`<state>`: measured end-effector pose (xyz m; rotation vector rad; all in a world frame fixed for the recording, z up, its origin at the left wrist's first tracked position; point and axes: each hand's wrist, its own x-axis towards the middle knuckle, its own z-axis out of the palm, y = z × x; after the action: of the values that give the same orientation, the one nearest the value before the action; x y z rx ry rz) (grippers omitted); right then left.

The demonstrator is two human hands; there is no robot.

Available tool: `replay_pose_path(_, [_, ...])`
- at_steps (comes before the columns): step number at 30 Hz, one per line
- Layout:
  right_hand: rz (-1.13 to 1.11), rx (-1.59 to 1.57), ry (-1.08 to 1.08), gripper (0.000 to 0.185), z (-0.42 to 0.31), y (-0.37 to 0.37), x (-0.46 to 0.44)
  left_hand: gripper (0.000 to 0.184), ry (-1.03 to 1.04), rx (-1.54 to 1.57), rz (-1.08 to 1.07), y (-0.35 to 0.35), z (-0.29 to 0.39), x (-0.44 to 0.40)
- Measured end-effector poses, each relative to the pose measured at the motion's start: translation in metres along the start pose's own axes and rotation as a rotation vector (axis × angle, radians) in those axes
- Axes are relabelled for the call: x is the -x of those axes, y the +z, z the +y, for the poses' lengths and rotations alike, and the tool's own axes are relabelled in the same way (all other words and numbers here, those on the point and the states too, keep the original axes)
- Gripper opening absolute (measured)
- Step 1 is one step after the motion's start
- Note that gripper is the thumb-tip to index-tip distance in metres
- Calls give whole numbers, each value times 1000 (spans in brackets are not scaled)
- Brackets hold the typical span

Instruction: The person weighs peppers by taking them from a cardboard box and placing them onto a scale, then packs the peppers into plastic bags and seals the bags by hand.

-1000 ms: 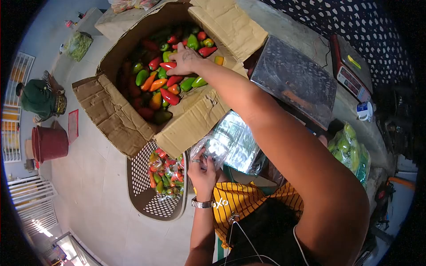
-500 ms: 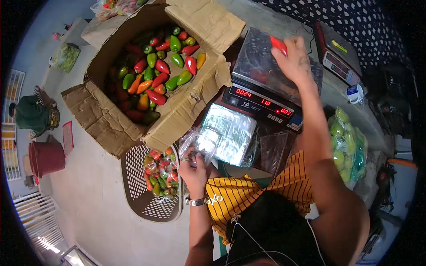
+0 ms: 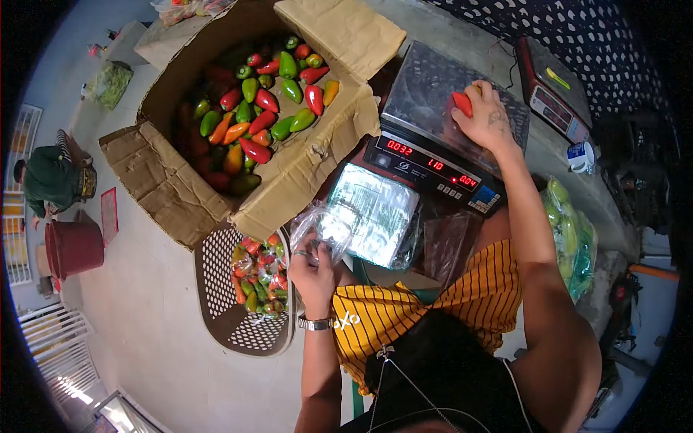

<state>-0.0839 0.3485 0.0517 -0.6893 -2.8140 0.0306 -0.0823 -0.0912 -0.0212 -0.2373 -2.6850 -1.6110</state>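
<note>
My right hand [image 3: 485, 117] is closed on a red pepper [image 3: 463, 105] over the metal plate of a digital scale [image 3: 426, 86]; something orange-yellow shows under its fingers. The scale's red display reads 0.032. Near the basket, my left hand [image 3: 315, 273] pinches a clear plastic bag [image 3: 317, 225]. Beside that bag lies a stack of clear plastic bags [image 3: 372, 215]. An open cardboard box [image 3: 271, 209] at the upper left holds several red, green and orange peppers [image 3: 265, 99].
A perforated basket [image 3: 216, 289] with bagged peppers stands below the box. On the right are a second scale [image 3: 556, 101], a mug [image 3: 580, 156] and bagged green produce [image 3: 567, 231]. A person [image 3: 54, 177] bends by a red bin [image 3: 74, 247] at the far left.
From the box, my right hand has moved right to the scale with a red pepper and is now lower over the plate. The display changed from 0.024 to 0.032. My left hand stays at the bag.
</note>
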Motion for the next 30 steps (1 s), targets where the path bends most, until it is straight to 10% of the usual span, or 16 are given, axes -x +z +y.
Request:
replay_pose_path(8, [23, -8, -58, 62, -1, -3, 4, 23, -86, 3, -34, -3, 2, -1])
replay_pose_path(14, [536, -298, -230, 53, -122, -37, -33, 24, -77, -16, -29, -3, 2, -1])
replay_pose_path(17, [50, -874, -460, 38, -244, -26, -81, 23, -26, 0, -26, 2, -1, -3])
replay_pose_path(20, [-411, -181, -214, 35, -323, 44, -150, 23, -28, -8, -43, 2, -5, -3])
replay_pose_path(25, [-84, -42, -220, 32, -337, 139, -190, 20, -101, -25, -93, -1, -9, 0])
replay_pose_path(30, [-206, -644, -75, 38, -355, 120, -169, 15, 61, -31, -34, 5, -11, -6])
